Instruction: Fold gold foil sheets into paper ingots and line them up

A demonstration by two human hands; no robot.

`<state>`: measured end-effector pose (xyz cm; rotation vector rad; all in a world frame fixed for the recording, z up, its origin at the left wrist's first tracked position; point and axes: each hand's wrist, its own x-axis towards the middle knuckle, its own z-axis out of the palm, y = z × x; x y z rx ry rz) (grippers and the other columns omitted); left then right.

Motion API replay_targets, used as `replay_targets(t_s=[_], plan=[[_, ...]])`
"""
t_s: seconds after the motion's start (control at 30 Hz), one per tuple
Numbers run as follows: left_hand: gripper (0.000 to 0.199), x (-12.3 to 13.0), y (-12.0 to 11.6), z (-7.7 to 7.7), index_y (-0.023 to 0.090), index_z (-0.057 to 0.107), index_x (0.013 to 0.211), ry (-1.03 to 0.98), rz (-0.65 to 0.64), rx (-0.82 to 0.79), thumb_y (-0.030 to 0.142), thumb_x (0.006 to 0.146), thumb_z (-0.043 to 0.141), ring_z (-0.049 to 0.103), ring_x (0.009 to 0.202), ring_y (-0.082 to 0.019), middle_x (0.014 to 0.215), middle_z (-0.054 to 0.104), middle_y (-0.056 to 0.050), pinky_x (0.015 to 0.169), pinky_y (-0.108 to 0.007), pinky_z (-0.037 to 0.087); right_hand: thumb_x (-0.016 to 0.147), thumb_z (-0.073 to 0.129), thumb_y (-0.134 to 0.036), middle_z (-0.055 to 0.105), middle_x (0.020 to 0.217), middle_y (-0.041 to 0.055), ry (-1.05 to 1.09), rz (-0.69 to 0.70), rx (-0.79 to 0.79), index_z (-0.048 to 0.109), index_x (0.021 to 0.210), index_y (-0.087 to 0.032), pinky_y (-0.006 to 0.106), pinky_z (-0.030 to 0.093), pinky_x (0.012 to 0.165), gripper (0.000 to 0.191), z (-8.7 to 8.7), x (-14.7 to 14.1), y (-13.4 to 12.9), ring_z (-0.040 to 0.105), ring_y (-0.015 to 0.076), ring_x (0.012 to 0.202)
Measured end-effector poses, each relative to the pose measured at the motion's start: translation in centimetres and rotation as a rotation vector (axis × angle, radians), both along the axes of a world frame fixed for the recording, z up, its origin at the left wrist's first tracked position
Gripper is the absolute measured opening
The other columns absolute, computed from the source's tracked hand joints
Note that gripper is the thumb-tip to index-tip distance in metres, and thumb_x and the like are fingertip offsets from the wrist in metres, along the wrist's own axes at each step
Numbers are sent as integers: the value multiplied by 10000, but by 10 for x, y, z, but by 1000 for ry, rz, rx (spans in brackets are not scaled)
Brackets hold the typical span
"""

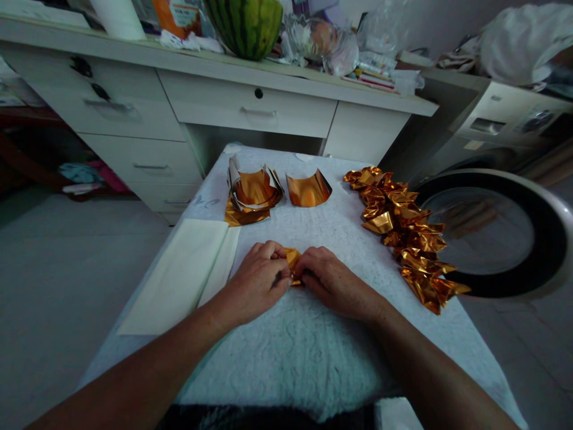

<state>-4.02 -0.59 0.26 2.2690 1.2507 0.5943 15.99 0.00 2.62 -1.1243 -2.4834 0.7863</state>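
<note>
A small piece of gold foil paper (292, 260) is pinched between my two hands at the middle of the cloth-covered table. My left hand (262, 278) grips its left side with bent fingers, and my right hand (331, 279) closes on its right side. Beyond my left hand stands a curled stack of gold foil sheets (255, 188). One curved gold sheet (310, 189) lies by itself to the right of that stack. Folded, crumpled gold foil pieces (398, 227) form a long pile at the right.
White paper sheets (179, 278) lie along the left of the table (286, 364). Behind it is a white desk (250, 110) with drawers, bearing a watermelon (246, 24) and plastic bags. An open washing machine door (487, 233) is close to the table's right edge.
</note>
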Motion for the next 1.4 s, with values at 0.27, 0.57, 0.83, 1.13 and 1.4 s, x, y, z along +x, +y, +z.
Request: replay_targets(t_s=[0.27,0.57,0.83,1.13,1.4], plan=[[125,3,0,2,189,620,690,-3,31,-8,106,784,617,515,1046,-243,1047,585,-63,923,-422,451,827,569,-70,600,947,48,-13,-32,19,565,939,-187,355,383,823,161,-6,-2,-1,495,191,884],[142,3,0,1,189,612,672,-13,35,-8,97,779,604,517,1022,-232,1028,586,-58,896,-404,455,799,579,-48,606,938,53,-31,-70,6,566,919,-172,353,383,822,173,-5,-7,-2,494,190,873],[135,4,1,0,187,600,662,3,47,-18,92,758,608,517,1033,-238,1031,589,-58,901,-406,449,862,471,-20,619,934,45,-12,-84,-44,588,914,-178,347,383,832,203,-3,-5,0,501,187,886],[139,4,0,3,191,601,662,2,45,-45,97,765,602,510,1026,-234,1031,584,-54,900,-401,448,827,606,-31,643,910,46,-22,-122,-18,624,872,-163,340,386,835,140,-11,-11,4,528,189,879],[136,3,-1,1,187,608,670,-4,47,-40,100,775,598,505,1051,-238,1046,577,-58,918,-406,445,909,545,-89,631,920,57,-68,-76,13,647,859,-165,348,375,858,136,-11,-9,3,524,191,906]])
